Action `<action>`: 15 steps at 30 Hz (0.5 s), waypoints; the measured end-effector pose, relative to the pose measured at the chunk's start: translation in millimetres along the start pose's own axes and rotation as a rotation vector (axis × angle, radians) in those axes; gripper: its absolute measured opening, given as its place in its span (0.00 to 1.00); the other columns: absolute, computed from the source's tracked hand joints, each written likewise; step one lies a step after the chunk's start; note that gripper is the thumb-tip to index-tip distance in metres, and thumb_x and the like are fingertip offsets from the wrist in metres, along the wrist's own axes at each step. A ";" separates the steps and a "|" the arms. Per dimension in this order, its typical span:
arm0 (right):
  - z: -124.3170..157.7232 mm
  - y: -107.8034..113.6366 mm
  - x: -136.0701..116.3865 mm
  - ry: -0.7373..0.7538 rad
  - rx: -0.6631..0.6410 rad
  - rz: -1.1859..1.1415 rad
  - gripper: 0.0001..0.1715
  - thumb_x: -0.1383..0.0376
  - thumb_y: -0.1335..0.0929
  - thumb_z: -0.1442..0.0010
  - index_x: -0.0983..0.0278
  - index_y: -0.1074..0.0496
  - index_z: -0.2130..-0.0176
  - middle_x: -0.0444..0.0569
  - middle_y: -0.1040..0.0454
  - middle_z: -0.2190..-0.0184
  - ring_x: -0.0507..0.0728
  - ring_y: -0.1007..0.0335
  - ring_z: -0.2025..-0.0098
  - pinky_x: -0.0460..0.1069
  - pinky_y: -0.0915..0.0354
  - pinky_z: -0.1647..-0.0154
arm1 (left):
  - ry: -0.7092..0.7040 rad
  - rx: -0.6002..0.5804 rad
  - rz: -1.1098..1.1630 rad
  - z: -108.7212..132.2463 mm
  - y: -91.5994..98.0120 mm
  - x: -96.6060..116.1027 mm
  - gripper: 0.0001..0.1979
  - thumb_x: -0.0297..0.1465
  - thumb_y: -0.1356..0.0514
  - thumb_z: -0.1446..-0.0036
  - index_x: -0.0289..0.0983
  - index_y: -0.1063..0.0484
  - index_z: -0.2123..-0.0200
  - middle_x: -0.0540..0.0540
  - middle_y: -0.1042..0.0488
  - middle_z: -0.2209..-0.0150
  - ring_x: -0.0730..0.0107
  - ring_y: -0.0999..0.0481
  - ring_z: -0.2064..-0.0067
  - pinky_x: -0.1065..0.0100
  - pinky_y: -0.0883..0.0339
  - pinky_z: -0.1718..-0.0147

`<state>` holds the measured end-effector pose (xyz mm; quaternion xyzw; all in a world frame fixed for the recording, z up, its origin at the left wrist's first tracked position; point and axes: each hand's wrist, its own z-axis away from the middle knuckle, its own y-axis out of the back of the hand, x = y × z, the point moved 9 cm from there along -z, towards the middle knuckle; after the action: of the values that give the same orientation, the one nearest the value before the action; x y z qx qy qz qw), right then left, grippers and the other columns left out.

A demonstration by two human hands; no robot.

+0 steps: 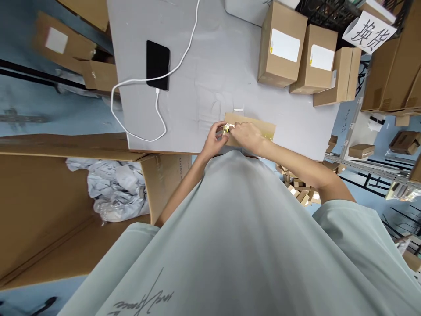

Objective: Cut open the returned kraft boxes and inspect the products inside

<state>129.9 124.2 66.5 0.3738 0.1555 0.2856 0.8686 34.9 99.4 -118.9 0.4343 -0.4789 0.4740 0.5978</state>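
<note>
Hands (248, 135) — both pinching yellow piece (226, 129) | at cardboard (241, 118), near table (200, 83) edge | open gap toward phone (154, 59)

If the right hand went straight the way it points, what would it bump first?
The right hand would probably meet the small yellow thing by the left hand first, though any gap is unclear.

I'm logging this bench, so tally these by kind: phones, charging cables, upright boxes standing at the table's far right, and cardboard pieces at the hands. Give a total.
Phone: 1
Cable: 1
Upright boxes: 3
Cardboard piece: 1
Total: 6
</note>
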 end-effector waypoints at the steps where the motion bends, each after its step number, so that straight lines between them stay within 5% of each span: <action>1: -0.5 -0.1 0.7 0.002 -0.006 -0.010 0.21 0.65 0.35 0.18 0.73 0.23 0.35 0.73 0.16 0.42 0.68 0.13 0.43 0.56 0.22 0.43 | 0.003 0.009 -0.007 0.2 0.2 0.1 0.33 0.54 0.31 0.32 0.45 0.31 0.32 0.34 0.27 0.27 0.47 0.23 0.27 0.48 0.21 0.33; 9: -2.4 -8.8 8.1 0.068 0.029 -0.106 0.20 0.68 0.35 0.19 0.73 0.22 0.36 0.72 0.17 0.39 0.67 0.15 0.43 0.56 0.21 0.41 | 0.042 0.046 -0.019 2.7 3.5 1.5 0.41 0.65 0.31 0.36 0.47 0.32 0.33 0.35 0.24 0.30 0.45 0.23 0.27 0.47 0.21 0.33; 15: -5.9 -15.9 18.6 0.142 0.059 -0.181 0.21 0.67 0.37 0.18 0.73 0.23 0.36 0.74 0.16 0.41 0.69 0.14 0.45 0.58 0.21 0.43 | 0.019 0.053 -0.052 0.6 8.3 5.4 0.42 0.65 0.30 0.36 0.47 0.32 0.31 0.35 0.22 0.33 0.46 0.19 0.32 0.43 0.24 0.30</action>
<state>147.7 130.0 49.7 0.3625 0.2581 0.2272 0.8662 27.1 101.1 -112.9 0.4577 -0.4491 0.4749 0.6028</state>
